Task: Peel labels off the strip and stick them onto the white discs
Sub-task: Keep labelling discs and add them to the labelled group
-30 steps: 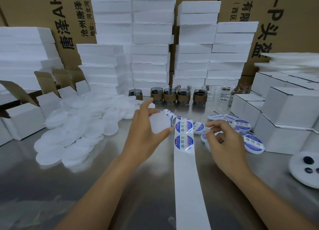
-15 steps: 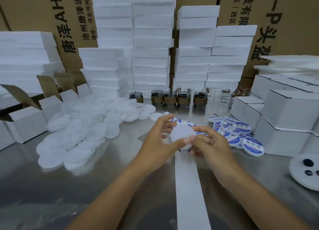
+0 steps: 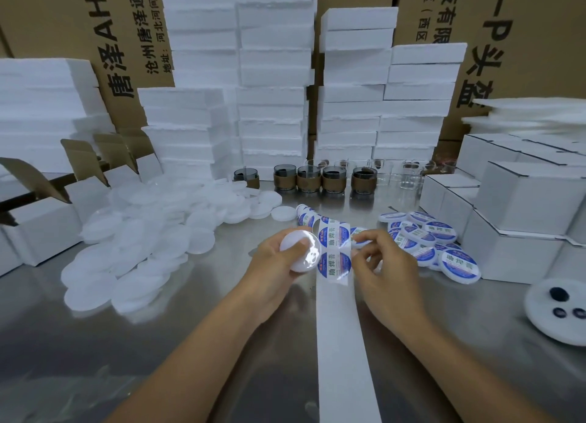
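Observation:
My left hand (image 3: 276, 264) grips a plain white disc (image 3: 301, 251), tilted on edge just left of the label strip (image 3: 344, 343). The white backing strip runs from the near edge up the middle of the table. Two round blue-and-white labels (image 3: 334, 264) sit on its far end. With thumb and forefinger, my right hand (image 3: 383, 264) pinches the right edge of the upper label (image 3: 333, 236). Left of the hands lies a heap of plain white discs (image 3: 142, 241). Labelled discs (image 3: 425, 238) are piled to the right.
The steel table (image 3: 222, 343) carries white cartons (image 3: 523, 219) on the right and open cartons (image 3: 41, 219) on the left. Foam blocks (image 3: 272, 105) stand stacked behind. A row of dark cups (image 3: 333, 178) stands at the back, and a white foam piece with dark holes (image 3: 558, 308) lies far right.
Both hands were together on the disc over the strip. My left hand has since carried the disc left, uncovering the labels, and my right hand has gone to the upper label's right edge.

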`<state>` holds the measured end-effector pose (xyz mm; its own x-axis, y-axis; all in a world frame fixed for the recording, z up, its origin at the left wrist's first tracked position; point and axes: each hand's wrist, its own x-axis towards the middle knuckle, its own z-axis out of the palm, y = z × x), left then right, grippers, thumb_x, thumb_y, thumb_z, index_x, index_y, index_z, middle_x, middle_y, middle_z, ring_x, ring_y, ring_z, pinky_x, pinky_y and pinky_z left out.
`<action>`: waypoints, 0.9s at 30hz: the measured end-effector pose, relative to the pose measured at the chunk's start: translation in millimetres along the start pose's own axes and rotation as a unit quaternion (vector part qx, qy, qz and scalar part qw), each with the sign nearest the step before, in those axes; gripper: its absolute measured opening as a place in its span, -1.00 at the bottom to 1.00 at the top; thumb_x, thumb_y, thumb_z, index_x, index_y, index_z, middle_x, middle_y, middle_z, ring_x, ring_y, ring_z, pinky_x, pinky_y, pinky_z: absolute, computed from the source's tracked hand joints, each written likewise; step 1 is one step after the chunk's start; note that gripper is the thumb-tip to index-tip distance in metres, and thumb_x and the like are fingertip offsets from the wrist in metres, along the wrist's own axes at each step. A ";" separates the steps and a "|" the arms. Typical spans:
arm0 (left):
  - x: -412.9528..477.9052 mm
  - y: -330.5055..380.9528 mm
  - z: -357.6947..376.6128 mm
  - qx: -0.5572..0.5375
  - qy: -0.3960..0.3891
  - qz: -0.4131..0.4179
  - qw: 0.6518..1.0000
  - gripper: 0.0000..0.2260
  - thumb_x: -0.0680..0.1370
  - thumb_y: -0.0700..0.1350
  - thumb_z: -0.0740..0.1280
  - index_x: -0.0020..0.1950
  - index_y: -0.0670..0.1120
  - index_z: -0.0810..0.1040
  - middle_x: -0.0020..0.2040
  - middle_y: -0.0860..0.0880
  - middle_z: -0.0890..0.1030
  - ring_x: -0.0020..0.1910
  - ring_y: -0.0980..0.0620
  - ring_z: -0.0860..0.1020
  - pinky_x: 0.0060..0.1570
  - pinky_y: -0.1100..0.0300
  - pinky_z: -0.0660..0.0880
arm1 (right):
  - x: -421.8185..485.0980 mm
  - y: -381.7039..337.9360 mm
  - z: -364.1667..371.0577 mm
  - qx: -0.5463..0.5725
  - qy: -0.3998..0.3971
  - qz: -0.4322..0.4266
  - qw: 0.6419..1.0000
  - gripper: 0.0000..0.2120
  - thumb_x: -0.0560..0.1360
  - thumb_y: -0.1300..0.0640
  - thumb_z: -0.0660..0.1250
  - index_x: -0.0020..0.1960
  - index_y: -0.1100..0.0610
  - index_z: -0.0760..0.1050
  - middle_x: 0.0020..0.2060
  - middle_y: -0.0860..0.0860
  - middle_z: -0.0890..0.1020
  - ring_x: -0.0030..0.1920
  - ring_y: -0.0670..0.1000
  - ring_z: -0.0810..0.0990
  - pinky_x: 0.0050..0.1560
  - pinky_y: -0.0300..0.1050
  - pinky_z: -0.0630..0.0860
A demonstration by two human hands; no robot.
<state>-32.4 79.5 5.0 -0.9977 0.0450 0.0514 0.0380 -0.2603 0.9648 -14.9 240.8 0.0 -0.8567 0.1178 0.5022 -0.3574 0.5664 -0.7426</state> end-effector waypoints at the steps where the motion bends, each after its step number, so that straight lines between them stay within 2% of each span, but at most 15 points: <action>1: 1.0 0.7 -1.1 -0.005 0.019 0.001 1.000 -0.86 0.57 -0.24 0.26 0.00 -0.04 0.58 -0.09 -0.02 0.63 -0.17 0.10 0.59 -0.31 0.30 0.50 | 0.5 2.5 0.6 -0.040 -0.010 -0.012 0.999 -0.84 0.50 0.16 0.28 0.05 -0.02 0.44 -0.28 -0.18 0.52 -0.11 -0.14 0.46 -0.14 -0.18 0.39; 3: 2.9 1.0 -3.1 -0.017 0.051 -0.006 0.999 -0.85 0.58 -0.25 0.25 -0.04 -0.03 0.56 -0.12 -0.02 0.61 -0.18 0.07 0.56 -0.32 0.27 0.51 | 1.7 7.0 3.5 -0.094 -0.043 -0.013 0.995 -0.75 0.51 0.07 0.26 0.17 -0.05 0.37 -0.18 -0.20 0.52 0.05 -0.11 0.41 -0.10 -0.16 0.33; 5: 3.8 0.1 -3.8 -0.041 0.060 -0.019 0.997 -0.86 0.58 -0.27 0.24 -0.05 -0.06 0.54 -0.14 -0.06 0.60 -0.21 0.03 0.56 -0.37 0.23 0.54 | 3.3 9.3 6.1 -0.110 -0.069 0.010 0.991 -0.62 0.52 0.00 0.25 0.30 -0.06 0.26 -0.05 -0.14 0.57 0.15 -0.10 0.39 -0.05 -0.17 0.30; 6: 4.2 -0.3 -3.5 -0.053 0.058 -0.024 0.997 -0.87 0.58 -0.28 0.24 -0.04 -0.08 0.53 -0.13 -0.07 0.61 -0.17 0.00 0.57 -0.31 0.20 0.56 | 4.0 8.9 7.2 -0.100 -0.079 0.021 0.992 -0.55 0.52 -0.01 0.26 0.36 -0.05 0.21 -0.01 -0.12 0.59 0.17 -0.10 0.41 -0.03 -0.18 0.30; 8: 4.8 -0.7 -2.5 -0.074 0.050 -0.024 0.996 -0.87 0.58 -0.30 0.22 -0.03 -0.11 0.51 -0.11 -0.07 0.65 -0.06 -0.05 0.60 -0.08 0.12 0.58 | 4.1 6.7 8.3 -0.057 -0.088 0.032 0.994 -0.47 0.50 0.05 0.32 0.39 0.00 0.18 -0.15 -0.20 0.62 0.08 -0.13 0.49 -0.03 -0.24 0.32; 10: 5.4 -0.7 -1.5 -0.082 0.043 -0.020 0.995 -0.87 0.58 -0.31 0.21 -0.04 -0.12 0.51 -0.15 -0.04 0.69 -0.05 -0.06 0.64 0.03 0.07 0.56 | 4.1 4.3 7.6 -0.002 -0.075 0.046 0.996 -0.52 0.46 0.16 0.38 0.29 -0.03 0.25 -0.34 -0.24 0.59 -0.16 -0.25 0.53 -0.18 -0.40 0.34; 11: 5.6 -0.6 -1.1 -0.085 0.042 -0.018 0.995 -0.87 0.58 -0.31 0.21 -0.05 -0.13 0.50 -0.17 -0.04 0.70 -0.07 -0.05 0.65 0.03 0.06 0.57 | 4.6 2.9 6.8 0.027 -0.067 0.056 0.996 -0.56 0.45 0.20 0.39 0.22 -0.03 0.29 -0.35 -0.22 0.59 -0.25 -0.28 0.53 -0.25 -0.46 0.35; 14: 5.7 -1.4 -1.3 -0.076 0.049 -0.015 0.996 -0.88 0.58 -0.32 0.21 -0.04 -0.12 0.48 -0.23 -0.02 0.70 -0.19 0.00 0.68 -0.13 0.11 0.62 | 7.3 -0.1 4.6 0.112 -0.041 0.077 0.990 -0.61 0.43 0.29 0.40 0.14 0.00 0.34 -0.35 -0.11 0.61 -0.36 -0.27 0.51 -0.30 -0.52 0.37; 16: 5.2 -2.2 -0.8 -0.054 0.057 -0.011 0.997 -0.88 0.57 -0.31 0.25 -0.01 -0.09 0.47 -0.18 -0.02 0.69 -0.18 0.02 0.67 -0.17 0.15 0.61 | 8.9 -1.0 3.1 0.146 -0.029 0.086 0.985 -0.63 0.44 0.29 0.39 0.13 0.00 0.35 -0.37 -0.07 0.61 -0.38 -0.26 0.49 -0.30 -0.53 0.37; 20: 4.7 -2.5 3.2 0.005 0.062 -0.002 0.998 -0.88 0.52 -0.21 0.36 0.00 -0.02 0.52 0.10 -0.15 0.59 0.01 -0.07 0.62 -0.12 0.11 0.60 | 8.6 -2.2 1.2 0.169 -0.032 0.090 0.981 -0.67 0.46 0.29 0.37 0.12 0.02 0.38 -0.34 -0.04 0.63 -0.35 -0.29 0.52 -0.30 -0.53 0.37; 23: 3.4 -2.9 4.6 0.034 0.047 0.000 0.998 -0.84 0.48 -0.20 0.42 0.00 0.00 0.56 0.12 -0.15 0.58 0.03 -0.07 0.62 -0.14 0.12 0.61 | 7.9 -3.7 2.1 0.168 -0.035 0.083 0.982 -0.69 0.45 0.30 0.37 0.12 0.05 0.40 -0.32 -0.03 0.63 -0.36 -0.28 0.54 -0.31 -0.51 0.39; 25: 3.8 -4.2 3.8 0.046 0.046 0.006 0.998 -0.78 0.43 -0.23 0.47 0.00 0.00 0.57 0.12 -0.17 0.59 0.06 -0.11 0.61 -0.02 0.01 0.60 | 7.4 -3.6 2.5 0.154 -0.039 0.076 0.984 -0.68 0.45 0.31 0.37 0.12 0.06 0.41 -0.31 -0.05 0.60 -0.34 -0.26 0.54 -0.30 -0.49 0.40; 27: 4.0 -4.8 4.7 0.068 0.057 0.004 0.996 -0.71 0.38 -0.26 0.50 0.01 0.01 0.59 0.13 -0.16 0.58 0.10 -0.14 0.58 0.05 -0.07 0.58 | 4.9 -3.4 3.0 0.107 -0.051 0.063 0.991 -0.67 0.45 0.27 0.38 0.14 0.01 0.42 -0.22 -0.12 0.55 -0.24 -0.23 0.53 -0.27 -0.49 0.40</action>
<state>-36.3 85.5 1.8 -0.9970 -0.0685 0.0371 0.0455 -0.1263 0.9909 -19.1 237.1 3.6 -0.9287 0.0872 0.3604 -0.3066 0.3661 -0.8786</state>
